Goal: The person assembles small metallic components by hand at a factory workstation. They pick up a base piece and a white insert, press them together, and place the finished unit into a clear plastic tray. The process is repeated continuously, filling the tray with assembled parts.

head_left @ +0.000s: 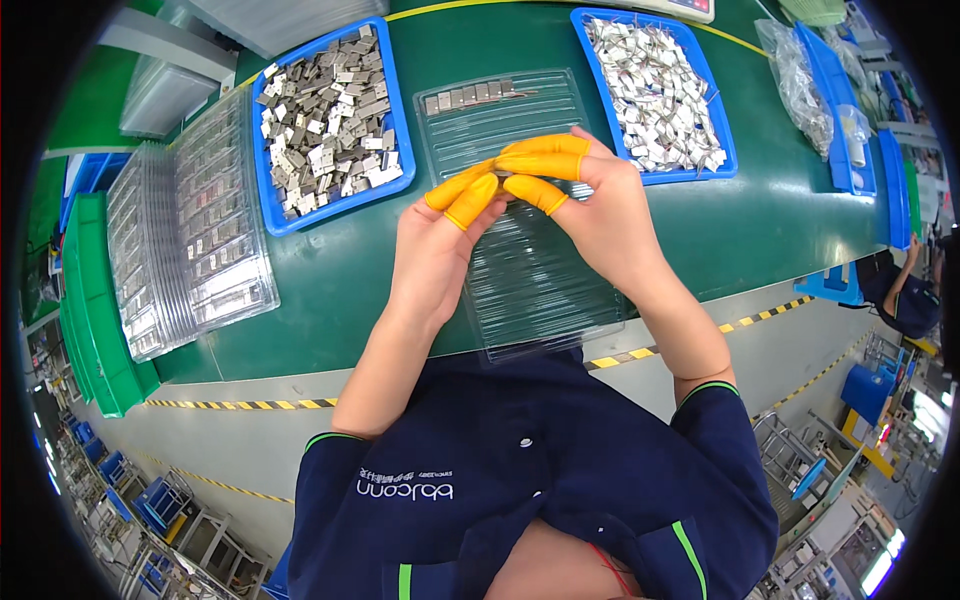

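Note:
My left hand [432,245] and my right hand [612,208] meet above a clear plastic tray [545,265] with ridged slots. Yellow finger cots cover several fingertips on both. Thumbs and fingers are pinched together at one spot, where a sliver of something small and greyish shows; its kind is hidden by the fingertips. Beyond my hands, a short row of small metal connector housings [470,95] lies in the tray's far end. Thin wire-like ends stick out at the row's right side.
Left of the tray stands a blue bin [408,160] of metal housings; on the right, another blue bin [735,150] holds white pieces with thin leads. Stacked clear trays [190,240] with parts and a green crate [85,310] are farther left. Plastic bags [797,85] lie far right.

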Demonstrator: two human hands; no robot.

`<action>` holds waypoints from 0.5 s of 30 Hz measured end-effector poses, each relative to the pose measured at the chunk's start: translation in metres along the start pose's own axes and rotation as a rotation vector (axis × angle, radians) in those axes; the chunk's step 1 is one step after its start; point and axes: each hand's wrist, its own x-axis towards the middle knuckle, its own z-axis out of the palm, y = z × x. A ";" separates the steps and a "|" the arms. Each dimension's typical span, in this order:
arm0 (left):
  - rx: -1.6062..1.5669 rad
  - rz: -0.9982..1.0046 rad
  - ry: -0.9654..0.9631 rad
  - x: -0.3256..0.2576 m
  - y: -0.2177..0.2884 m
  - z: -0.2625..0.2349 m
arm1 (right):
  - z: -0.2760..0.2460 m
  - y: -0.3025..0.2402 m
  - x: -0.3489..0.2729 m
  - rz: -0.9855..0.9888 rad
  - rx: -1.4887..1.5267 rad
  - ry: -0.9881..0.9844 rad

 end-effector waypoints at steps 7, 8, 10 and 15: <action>-0.002 0.062 0.023 -0.004 0.008 -0.008 | 0.016 -0.004 0.012 -0.354 -0.293 0.080; 0.029 0.072 0.027 -0.004 0.008 -0.008 | 0.018 -0.003 0.013 -0.392 -0.332 0.091; 0.118 0.064 0.052 -0.007 0.010 -0.005 | 0.020 -0.005 0.015 -0.437 -0.365 0.113; 0.075 0.059 0.025 -0.009 0.020 -0.006 | 0.020 -0.011 0.018 -0.496 -0.283 0.140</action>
